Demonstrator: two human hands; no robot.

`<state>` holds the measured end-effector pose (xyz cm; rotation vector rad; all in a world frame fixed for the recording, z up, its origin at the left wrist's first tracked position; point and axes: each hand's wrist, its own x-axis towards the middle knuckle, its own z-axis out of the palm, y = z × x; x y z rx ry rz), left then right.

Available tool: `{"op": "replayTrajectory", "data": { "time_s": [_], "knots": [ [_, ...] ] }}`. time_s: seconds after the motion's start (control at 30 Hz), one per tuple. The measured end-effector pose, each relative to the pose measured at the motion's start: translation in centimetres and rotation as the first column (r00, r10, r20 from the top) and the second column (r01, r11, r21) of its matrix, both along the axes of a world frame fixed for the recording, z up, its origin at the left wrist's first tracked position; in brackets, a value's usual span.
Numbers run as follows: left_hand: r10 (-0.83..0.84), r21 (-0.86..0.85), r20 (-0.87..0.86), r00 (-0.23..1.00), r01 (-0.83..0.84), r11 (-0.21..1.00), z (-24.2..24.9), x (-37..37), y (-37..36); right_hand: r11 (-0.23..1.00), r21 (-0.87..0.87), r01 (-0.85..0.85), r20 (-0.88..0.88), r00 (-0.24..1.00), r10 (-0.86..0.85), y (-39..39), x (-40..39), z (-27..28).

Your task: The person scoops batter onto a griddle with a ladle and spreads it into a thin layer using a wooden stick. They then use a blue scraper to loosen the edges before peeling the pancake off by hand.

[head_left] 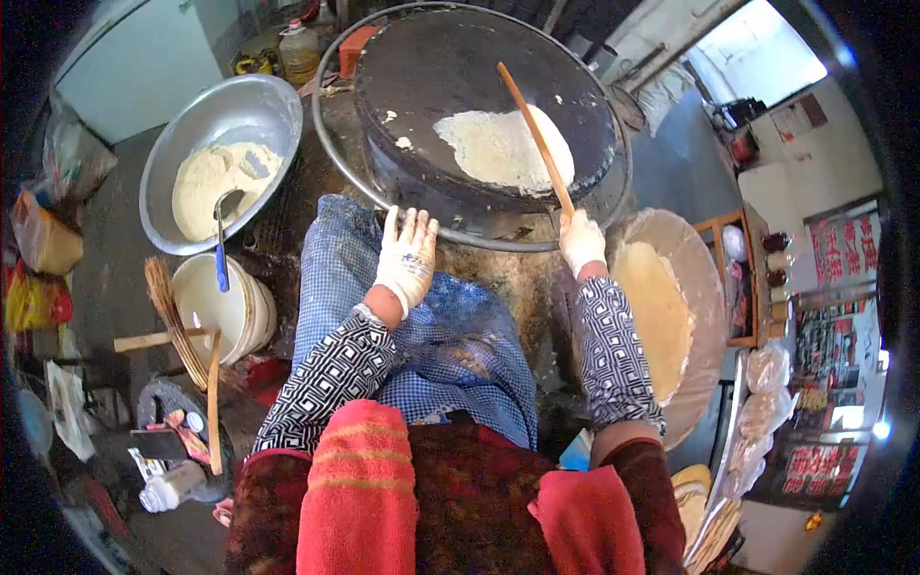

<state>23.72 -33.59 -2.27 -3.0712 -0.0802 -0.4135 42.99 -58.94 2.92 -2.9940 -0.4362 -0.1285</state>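
Batter (500, 149) is lying as a pale patch on the right half of the round black griddle (479, 96), and every place below is given from that griddle. Going from the left: well off its left edge, the metal bowl (222, 125) is holding more pale batter, with a blue-handled scoop (221, 240) leaning on its near rim over a white bucket (225, 307). At the griddle's near edge your left hand (406, 257) is resting open in its white glove, fingers spread on the blue checked cloth (412, 326) over your knee, holding nothing. You are keeping it clear of the hot surface, which looks wise. Further right along that near edge, your right hand (582, 241) is gripping the long wooden stick (537, 139), whose far end is crossing the patch. To spread well, you are likely best sweeping the stick flat and lightly outward toward the bare left half, so the layer stays thin and even. Just off the griddle's right side, finished sheets (656, 316) are stacking on a round tray (704, 287).
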Motion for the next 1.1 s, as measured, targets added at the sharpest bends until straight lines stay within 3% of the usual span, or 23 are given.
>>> {"op": "replayTrajectory", "data": {
  "time_s": [0.03,0.1,0.17,0.23,0.3,0.37,0.43,0.5,0.57,0.63,0.7,0.77,0.8,0.87,0.93,1.0,1.03,1.1],
  "knots": [
    [0.018,-0.008,-0.057,0.998,-0.019,1.0,0.6,-0.1,0.2,1.0,0.012,0.019,-0.002,1.0,-0.019,0.8,-0.7,0.7],
    [0.011,-0.015,0.0,1.0,-0.011,1.0,0.4,0.0,0.9,1.0,-0.023,0.016,-0.107,0.994,-0.019,2.0,-1.4,1.7],
    [0.048,-0.01,-0.037,0.998,-0.049,0.999,0.7,-0.1,1.5,0.993,-0.116,0.005,-0.139,0.99,-0.022,0.7,-0.4,-0.5],
    [0.073,-0.034,-0.044,0.996,-0.075,0.997,0.5,0.1,2.3,0.998,-0.046,0.031,0.046,0.999,-0.029,-0.2,0.5,-0.4],
    [0.098,-0.012,-0.058,0.993,-0.099,0.995,0.3,0.0,3.2,0.999,-0.015,0.051,0.004,0.999,-0.051,0.5,0.2,0.0],
    [0.134,-0.008,-0.09,0.987,-0.135,0.991,0.9,0.1,3.9,0.998,0.054,-0.027,-0.068,0.997,0.031,1.7,-1.3,1.5],
    [0.157,0.002,-0.093,0.983,-0.158,0.987,1.0,0.1,4.8,0.978,-0.073,-0.197,-0.108,0.976,0.189,1.9,-3.5,1.2],
    [0.179,0.009,-0.066,0.982,-0.179,0.984,1.1,0.1,5.8,0.998,0.029,0.064,-0.152,0.987,-0.059,1.2,-3.3,2.0],
    [0.204,0.006,-0.076,0.976,-0.204,0.979,1.3,0.5,6.8,0.994,-0.068,0.087,-0.045,0.995,-0.091,-0.5,-0.1,0.2],
    [0.258,0.014,-0.15,0.955,-0.258,0.966,2.3,0.7,7.7,1.0,-0.012,0.003,0.049,0.999,-0.002,0.6,-0.6,1.3],
    [0.312,0.049,-0.133,0.941,-0.309,0.95,2.4,1.2,8.1,1.0,-0.005,-0.013,-0.03,0.999,0.013,1.9,-2.7,3.1],
    [0.246,-0.06,0.013,0.969,-0.245,0.968,2.6,1.3,6.8,0.992,-0.09,-0.094,-0.022,0.995,0.092,0.6,-1.4,0.5],
    [0.15,-0.143,-0.029,0.988,-0.153,0.978,5.0,0.9,5.0,0.998,-0.052,-0.018,-0.012,1.0,0.018,-0.3,-0.5,0.1],
    [0.042,-0.145,-0.024,0.999,-0.045,0.988,4.6,0.5,1.5,0.997,-0.019,0.081,0.015,0.997,-0.081,0.0,0.7,-0.5],
    [0.014,-0.144,-0.057,0.998,-0.022,0.989,2.0,-0.1,0.8,1.0,0.011,-0.012,0.036,0.999,0.011,0.5,0.0,-0.1],
    [0.057,-0.01,0.058,0.997,-0.057,0.998,-0.1,0.1,1.1,0.995,-0.054,-0.089,-0.007,0.996,0.089,0.3,-1.5,-0.5],
    [0.073,-0.016,-0.01,0.997,-0.073,0.997,0.4,0.0,1.5,0.983,-0.128,-0.132,-0.054,0.991,0.126,0.2,-2.4,-0.7],
    [0.096,0.101,-0.016,0.995,-0.094,0.99,1.0,-0.3,2.1,0.999,-0.036,0.001,-0.085,0.996,-0.004,-1.0,-1.9,0.4]
  ]
}}
